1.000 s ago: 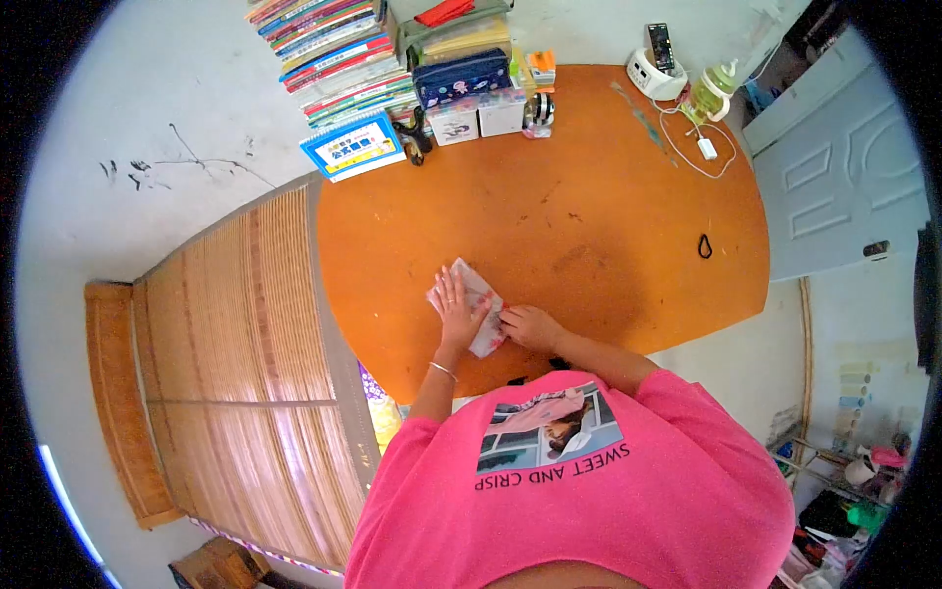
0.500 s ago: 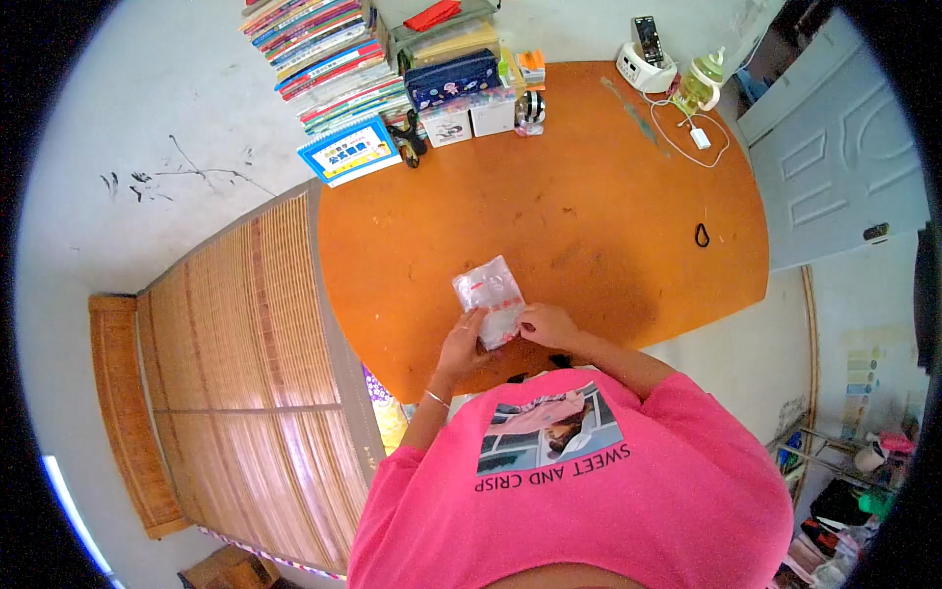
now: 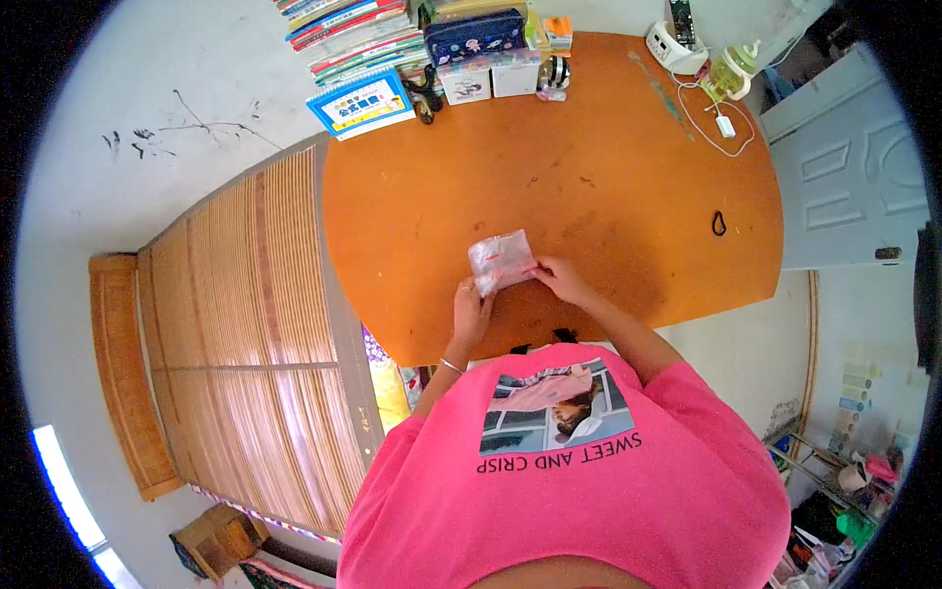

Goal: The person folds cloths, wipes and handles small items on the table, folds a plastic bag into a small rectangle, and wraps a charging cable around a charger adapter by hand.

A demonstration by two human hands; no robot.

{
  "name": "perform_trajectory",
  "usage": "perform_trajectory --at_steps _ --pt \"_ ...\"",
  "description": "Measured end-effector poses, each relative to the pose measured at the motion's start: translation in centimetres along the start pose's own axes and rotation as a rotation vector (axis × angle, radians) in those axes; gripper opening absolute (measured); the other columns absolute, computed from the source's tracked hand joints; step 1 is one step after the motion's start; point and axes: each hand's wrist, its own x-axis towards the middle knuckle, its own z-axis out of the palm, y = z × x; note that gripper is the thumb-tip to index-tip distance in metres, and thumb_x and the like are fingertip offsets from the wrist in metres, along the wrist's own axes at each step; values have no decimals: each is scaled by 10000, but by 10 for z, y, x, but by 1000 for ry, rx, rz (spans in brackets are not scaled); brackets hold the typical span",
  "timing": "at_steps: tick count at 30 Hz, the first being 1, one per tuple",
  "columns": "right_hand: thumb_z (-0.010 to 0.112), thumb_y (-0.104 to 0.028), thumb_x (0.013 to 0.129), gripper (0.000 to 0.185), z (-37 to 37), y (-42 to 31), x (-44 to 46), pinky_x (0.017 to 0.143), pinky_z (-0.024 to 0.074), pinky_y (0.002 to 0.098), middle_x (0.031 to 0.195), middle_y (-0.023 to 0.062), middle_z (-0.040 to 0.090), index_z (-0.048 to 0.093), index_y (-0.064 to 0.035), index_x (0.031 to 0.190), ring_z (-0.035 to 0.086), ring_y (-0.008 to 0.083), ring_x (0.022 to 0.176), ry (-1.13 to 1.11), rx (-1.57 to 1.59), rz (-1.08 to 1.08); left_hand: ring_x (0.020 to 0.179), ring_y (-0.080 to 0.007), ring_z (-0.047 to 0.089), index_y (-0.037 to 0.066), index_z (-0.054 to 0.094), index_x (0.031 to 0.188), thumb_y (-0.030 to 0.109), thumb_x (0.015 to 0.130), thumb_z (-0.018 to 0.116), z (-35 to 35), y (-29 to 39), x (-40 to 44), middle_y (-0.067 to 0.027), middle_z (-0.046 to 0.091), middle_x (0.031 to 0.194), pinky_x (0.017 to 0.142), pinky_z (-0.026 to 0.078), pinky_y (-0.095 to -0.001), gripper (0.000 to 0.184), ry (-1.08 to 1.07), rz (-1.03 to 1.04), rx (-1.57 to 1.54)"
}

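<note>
A clear plastic packet (image 3: 500, 261) with small red marks is held over the near part of the orange-brown table (image 3: 442, 196). My left hand (image 3: 472, 309) pinches its lower left corner, fingers closed on the edge. On the other side, my right hand (image 3: 559, 278) grips the packet's right edge between thumb and fingers. The far end of the packet points away from me. What it contains, if anything, is too small to tell.
Stacked books (image 3: 358, 39), a blue calendar (image 3: 361, 103), a dark pencil case (image 3: 475, 36) and white boxes (image 3: 515, 77) line the back left. Back right are a green bottle (image 3: 730, 72) and a white cable (image 3: 724, 127). A black loop (image 3: 718, 224) lies at the right.
My left hand has gone from lying flat on the packet to pinching its corner. Both hands and the packet have shifted away from my body, and the packet has turned.
</note>
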Motion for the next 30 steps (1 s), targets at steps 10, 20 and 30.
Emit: perform_trajectory --at_steps 10,20,30 --pt "498 -389 860 403 7 -24 33 697 453 435 884 209 616 597 -12 964 585 379 803 163 -345 316 772 -353 559 1 512 845 367 865 501 14 0 35 -193 575 804 653 449 -429 367 122 -285 259" --pt "541 -382 811 333 14 -20 54 638 467 449 776 161 629 655 -69 801 605 340 729 127 -638 405 992 -324 505 47 451 1131 344 855 506 22 -8 43 -166 510 1099 805 398 -470 409 63 -259 408" --pt "557 -394 797 347 15 -32 46 592 464 476 705 155 617 566 -58 885 608 343 678 231 -581 375 1348 -259 129 89 304 1360 364 870 436 36 -8 54 -82 193 1450 1083 115 -447 577 -156 143 689"
